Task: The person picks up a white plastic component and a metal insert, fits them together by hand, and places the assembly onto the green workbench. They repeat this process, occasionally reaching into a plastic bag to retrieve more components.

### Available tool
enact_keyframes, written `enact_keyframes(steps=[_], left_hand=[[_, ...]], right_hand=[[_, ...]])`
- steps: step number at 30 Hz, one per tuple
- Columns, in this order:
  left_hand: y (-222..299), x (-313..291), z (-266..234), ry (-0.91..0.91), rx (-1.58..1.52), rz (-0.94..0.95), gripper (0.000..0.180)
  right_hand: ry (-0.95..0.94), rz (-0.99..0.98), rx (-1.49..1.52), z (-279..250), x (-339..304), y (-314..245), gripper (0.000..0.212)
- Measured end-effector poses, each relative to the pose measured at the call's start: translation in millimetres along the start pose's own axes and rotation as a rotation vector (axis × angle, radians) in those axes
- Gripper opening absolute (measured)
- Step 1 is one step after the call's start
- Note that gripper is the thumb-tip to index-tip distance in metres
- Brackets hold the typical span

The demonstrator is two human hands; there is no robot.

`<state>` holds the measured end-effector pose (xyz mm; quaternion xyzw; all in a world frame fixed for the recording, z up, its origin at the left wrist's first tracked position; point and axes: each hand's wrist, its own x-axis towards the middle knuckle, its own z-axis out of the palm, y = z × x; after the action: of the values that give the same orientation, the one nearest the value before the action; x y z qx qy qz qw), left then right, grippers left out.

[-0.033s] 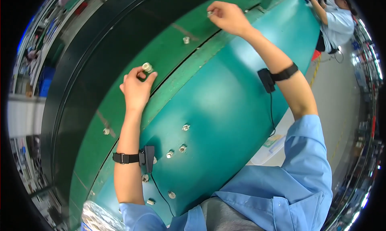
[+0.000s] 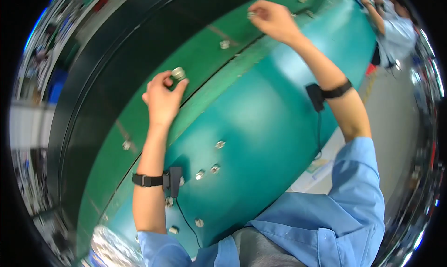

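Note:
My left hand [image 2: 163, 99] is over the green strip left of the table, thumb and forefinger curved round a small silvery, cylindrical metal fitting [image 2: 178, 73]. Farther off, above the same strip, my right hand [image 2: 275, 23] pinches another small metal piece [image 2: 251, 14], mostly hidden by its fingertips. Between the hands a similar fitting [image 2: 224, 44] lies on the strip. Another fitting [image 2: 126, 145] lies on it beside my left forearm.
Several loose fittings [image 2: 214, 169] are scattered on the teal tabletop [image 2: 260, 113] near my left forearm. Clear plastic wrapping [image 2: 111, 248] lies at the lower left. Cables hang from black devices strapped to both forearms. A co-worker [image 2: 396, 36] sits at the far right end.
The whole view has shifted slightly, moving things to the right and a little up. Both hands keep their pinch on the small metal parts.

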<state>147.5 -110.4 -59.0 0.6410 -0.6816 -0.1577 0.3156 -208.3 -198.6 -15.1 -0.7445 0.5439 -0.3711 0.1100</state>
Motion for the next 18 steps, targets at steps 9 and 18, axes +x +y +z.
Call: enact_keyframes(steps=[9,18], left_hand=[[58,-174,-145,0.377,-0.278,0.544,0.047],[-20,-397,-244,0.769,-0.019,0.14,0.029]], right_hand=[[-0.565,-0.38,0.661,9,-116,-278,0.014],[-1.029,-0.515,0.837,118,-232,-481,0.012]])
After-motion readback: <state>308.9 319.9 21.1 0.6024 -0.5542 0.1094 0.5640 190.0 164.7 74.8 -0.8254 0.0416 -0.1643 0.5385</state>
